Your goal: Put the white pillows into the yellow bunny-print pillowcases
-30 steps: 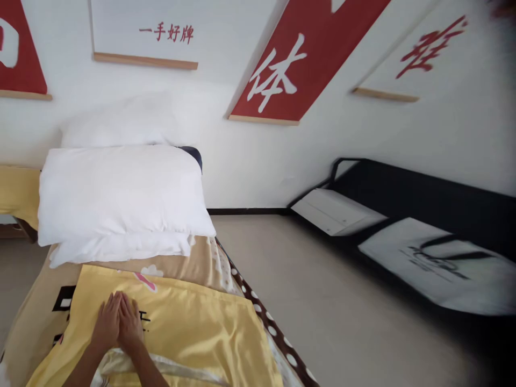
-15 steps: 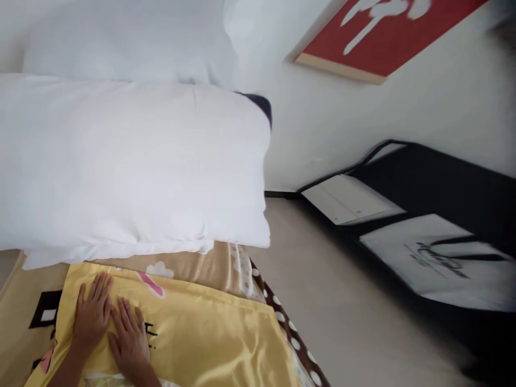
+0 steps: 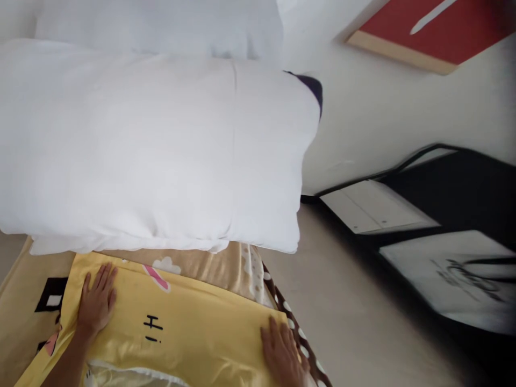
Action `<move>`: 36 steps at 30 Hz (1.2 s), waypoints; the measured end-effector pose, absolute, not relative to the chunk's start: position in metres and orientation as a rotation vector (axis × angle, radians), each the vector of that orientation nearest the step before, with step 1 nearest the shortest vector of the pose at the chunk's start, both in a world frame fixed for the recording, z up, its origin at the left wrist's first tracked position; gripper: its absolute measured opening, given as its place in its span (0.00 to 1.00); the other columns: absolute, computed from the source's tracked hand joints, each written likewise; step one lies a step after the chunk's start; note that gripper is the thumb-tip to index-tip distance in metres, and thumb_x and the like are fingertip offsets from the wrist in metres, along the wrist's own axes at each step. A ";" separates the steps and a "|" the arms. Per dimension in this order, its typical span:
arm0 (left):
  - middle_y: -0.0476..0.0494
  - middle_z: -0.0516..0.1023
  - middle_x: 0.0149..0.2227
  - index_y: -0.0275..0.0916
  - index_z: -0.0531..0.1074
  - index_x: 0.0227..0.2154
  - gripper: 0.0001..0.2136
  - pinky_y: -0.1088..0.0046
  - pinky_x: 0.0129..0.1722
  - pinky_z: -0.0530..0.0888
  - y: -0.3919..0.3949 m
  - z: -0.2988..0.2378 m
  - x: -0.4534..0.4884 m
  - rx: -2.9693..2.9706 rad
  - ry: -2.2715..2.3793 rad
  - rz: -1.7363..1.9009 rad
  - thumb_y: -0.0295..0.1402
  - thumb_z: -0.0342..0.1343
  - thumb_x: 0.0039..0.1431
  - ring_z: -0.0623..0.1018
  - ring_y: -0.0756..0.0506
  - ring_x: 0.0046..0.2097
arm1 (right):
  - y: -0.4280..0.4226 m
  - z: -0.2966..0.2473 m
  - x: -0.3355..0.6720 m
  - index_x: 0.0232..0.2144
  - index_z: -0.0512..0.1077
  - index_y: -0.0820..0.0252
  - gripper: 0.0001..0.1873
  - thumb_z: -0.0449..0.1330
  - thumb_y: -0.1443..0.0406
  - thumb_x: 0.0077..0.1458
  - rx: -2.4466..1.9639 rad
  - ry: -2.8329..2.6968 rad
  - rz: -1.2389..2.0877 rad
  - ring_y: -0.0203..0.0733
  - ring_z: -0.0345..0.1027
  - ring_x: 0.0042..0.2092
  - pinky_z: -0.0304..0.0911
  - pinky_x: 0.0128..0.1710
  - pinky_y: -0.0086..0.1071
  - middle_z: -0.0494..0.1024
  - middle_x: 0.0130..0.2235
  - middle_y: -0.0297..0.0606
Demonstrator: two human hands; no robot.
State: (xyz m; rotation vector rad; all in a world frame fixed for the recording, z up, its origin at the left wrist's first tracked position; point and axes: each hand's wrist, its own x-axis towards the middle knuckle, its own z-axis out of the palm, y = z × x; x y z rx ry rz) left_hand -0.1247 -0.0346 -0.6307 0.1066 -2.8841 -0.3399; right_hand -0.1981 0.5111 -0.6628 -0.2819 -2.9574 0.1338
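Observation:
My left hand (image 3: 95, 303) lies flat, fingers stretched out, on the upper left part of a shiny yellow cloth (image 3: 193, 333) printed with black marks. My right hand (image 3: 282, 352) rests flat on the same cloth at its right edge, near the side of the bed. The cloth is spread over a tan printed bedsheet (image 3: 209, 266). Just beyond both hands sit big white pillows (image 3: 153, 150), stacked at the head of the bed.
A brown polka-dot bed edge (image 3: 294, 328) runs by my right hand. Beige floor (image 3: 355, 312) lies to the right. A black frame (image 3: 451, 172) holds a white box (image 3: 379, 207) and a white printed bag (image 3: 455, 274). A red wall banner (image 3: 435, 27) hangs above.
My hands, side by side before, have slid apart across the yellow cloth: the right one to the cloth's right edge, the left slightly left. The view has moved closer to the pillows.

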 end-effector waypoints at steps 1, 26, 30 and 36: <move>0.45 0.58 0.67 0.45 0.52 0.67 0.26 0.56 0.68 0.37 -0.034 -0.631 -0.125 0.113 -2.889 -0.343 0.35 0.41 0.66 0.59 0.43 0.67 | 0.488 -0.662 -0.189 0.66 0.55 0.63 0.39 0.34 0.48 0.62 -0.265 -2.921 0.141 0.58 0.53 0.65 0.54 0.58 0.59 0.62 0.64 0.54; 0.43 0.56 0.68 0.42 0.55 0.66 0.25 0.55 0.67 0.41 -0.039 -0.617 -0.125 0.180 -2.999 -0.193 0.36 0.38 0.67 0.57 0.44 0.68 | 0.502 -0.666 -0.090 0.69 0.40 0.54 0.33 0.38 0.56 0.64 0.163 -3.003 0.160 0.46 0.44 0.69 0.48 0.65 0.47 0.50 0.69 0.39; 0.43 0.56 0.68 0.43 0.55 0.66 0.25 0.53 0.65 0.49 -0.055 -0.608 -0.137 0.186 -3.129 -0.210 0.37 0.36 0.67 0.57 0.42 0.68 | 0.497 -0.670 -0.097 0.69 0.39 0.54 0.33 0.39 0.57 0.65 0.216 -2.894 0.183 0.46 0.48 0.68 0.51 0.62 0.46 0.53 0.68 0.41; 0.37 0.58 0.67 0.39 0.59 0.64 0.26 0.57 0.64 0.53 -0.085 -0.590 -0.066 0.286 -2.972 -0.245 0.40 0.32 0.68 0.57 0.42 0.68 | 0.488 -0.667 -0.103 0.69 0.41 0.54 0.32 0.38 0.57 0.65 0.188 -2.834 0.177 0.46 0.53 0.66 0.51 0.61 0.45 0.58 0.67 0.42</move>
